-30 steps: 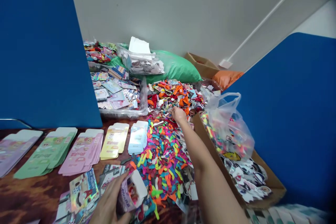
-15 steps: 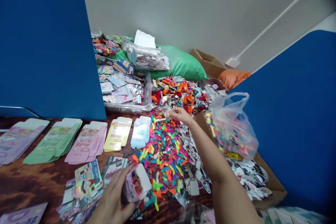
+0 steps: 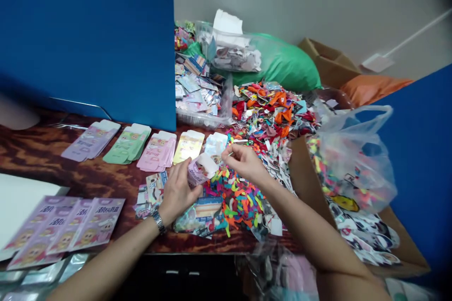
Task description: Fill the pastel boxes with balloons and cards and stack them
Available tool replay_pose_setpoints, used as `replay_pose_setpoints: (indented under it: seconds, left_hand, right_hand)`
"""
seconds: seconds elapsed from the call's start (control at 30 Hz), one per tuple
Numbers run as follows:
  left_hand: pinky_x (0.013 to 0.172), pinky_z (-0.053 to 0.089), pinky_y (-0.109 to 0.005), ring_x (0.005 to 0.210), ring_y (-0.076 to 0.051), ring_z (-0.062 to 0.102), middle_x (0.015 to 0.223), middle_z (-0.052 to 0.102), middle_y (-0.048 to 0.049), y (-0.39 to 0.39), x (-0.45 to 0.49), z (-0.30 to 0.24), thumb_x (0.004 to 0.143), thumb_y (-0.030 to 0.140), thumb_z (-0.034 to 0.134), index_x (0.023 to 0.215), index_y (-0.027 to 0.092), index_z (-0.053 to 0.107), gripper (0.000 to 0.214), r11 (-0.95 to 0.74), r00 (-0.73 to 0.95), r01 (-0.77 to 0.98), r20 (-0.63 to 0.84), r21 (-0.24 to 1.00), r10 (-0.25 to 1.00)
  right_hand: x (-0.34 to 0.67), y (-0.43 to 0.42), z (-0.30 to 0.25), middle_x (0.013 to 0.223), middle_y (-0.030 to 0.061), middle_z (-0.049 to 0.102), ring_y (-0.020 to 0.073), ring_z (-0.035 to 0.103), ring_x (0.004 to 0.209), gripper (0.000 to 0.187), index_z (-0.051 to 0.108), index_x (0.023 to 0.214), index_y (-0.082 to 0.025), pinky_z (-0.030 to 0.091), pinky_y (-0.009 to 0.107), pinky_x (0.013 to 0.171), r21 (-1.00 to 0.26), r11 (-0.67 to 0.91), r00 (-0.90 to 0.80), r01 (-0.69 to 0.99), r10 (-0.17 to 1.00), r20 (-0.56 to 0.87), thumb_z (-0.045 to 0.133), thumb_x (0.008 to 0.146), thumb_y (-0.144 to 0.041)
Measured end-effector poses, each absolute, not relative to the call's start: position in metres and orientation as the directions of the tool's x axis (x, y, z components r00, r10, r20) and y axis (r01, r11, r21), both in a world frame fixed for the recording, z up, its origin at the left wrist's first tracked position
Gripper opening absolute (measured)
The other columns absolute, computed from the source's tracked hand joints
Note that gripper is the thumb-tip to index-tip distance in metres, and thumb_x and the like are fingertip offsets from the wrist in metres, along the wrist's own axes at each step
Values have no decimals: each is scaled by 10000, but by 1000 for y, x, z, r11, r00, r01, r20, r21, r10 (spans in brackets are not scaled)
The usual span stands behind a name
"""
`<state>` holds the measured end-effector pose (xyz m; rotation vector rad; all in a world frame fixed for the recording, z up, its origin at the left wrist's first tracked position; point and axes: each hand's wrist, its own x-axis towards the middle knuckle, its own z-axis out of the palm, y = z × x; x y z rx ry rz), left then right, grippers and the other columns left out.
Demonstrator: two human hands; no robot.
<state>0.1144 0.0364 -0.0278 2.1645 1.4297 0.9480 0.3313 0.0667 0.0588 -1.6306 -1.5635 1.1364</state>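
In my left hand [image 3: 180,190], which wears a metal-banded watch, is a small purple printed carton [image 3: 198,172]. Its top is open with the white flap raised, and some small coloured pieces show inside. My right hand [image 3: 243,162] is just to the right of the flap, thumb and fingers pinched together; what they hold is too small to make out. Below it spreads a heap of bright uninflated balloons [image 3: 243,197]. Behind lies a mixed pile of small trinkets [image 3: 271,108]. Printed cards [image 3: 208,207] lie beneath the carton.
Stacks of flat cartons in purple [image 3: 92,141], green [image 3: 127,145], pink [image 3: 157,150], yellow [image 3: 189,146] and blue [image 3: 216,143] line the table. Finished-looking purple boxes [image 3: 95,225] lie front left. A cardboard box [image 3: 310,188] with a plastic bag [image 3: 356,169] stands right. Blue partitions [image 3: 88,42] flank the table.
My right hand has come back from the trinket pile toward the carton, fingers still pinched. My left hand still holds the carton. The view has turned left, showing more purple boxes.
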Motion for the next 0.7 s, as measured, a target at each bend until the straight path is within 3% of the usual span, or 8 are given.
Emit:
replay_pose_setpoints:
  seconds: [0.27, 0.43, 0.57, 0.7]
  left_hand:
    - [994, 439, -466, 1151, -334, 506, 1244, 537, -185, 24, 106, -27, 772, 222, 618, 1382, 66, 356, 681, -406, 230, 725, 361, 556, 904]
    - [979, 440, -457, 1137, -332, 510, 1231, 542, -181, 21, 104, -26, 777, 233, 621, 1391, 77, 346, 690, -410, 228, 728, 371, 549, 900]
    - [966, 450, -441, 1128, -323, 512, 1230, 544, -177, 17, 104, -23, 786, 233, 624, 1399, 81, 335, 695, -450, 234, 719, 425, 530, 874]
    - [952, 461, -442, 1116, -324, 518, 1234, 552, -180, 12, 102, -23, 804, 240, 622, 1418, 90, 320, 700, -526, 282, 712, 497, 465, 821]
  right_hand:
    - [305, 43, 68, 542, -33, 508, 109, 417, 464, 149, 606, 746, -221, 275, 230, 437, -905, -109, 70, 410, 994, -88, 591, 765, -368]
    - [296, 33, 66, 534, -35, 535, 113, 434, 467, 155, 625, 735, -222, 289, 235, 451, -879, -85, 34, 468, 996, -78, 608, 775, -371]
    - [285, 24, 55, 497, -40, 536, 113, 456, 454, 192, 646, 712, -220, 293, 229, 461, -804, -57, -24, 592, 996, -88, 611, 808, -383]
    - [278, 16, 53, 568, -25, 608, 112, 524, 518, 182, 662, 691, -206, 312, 217, 516, -618, 111, -168, 778, 985, -35, 580, 842, -268]
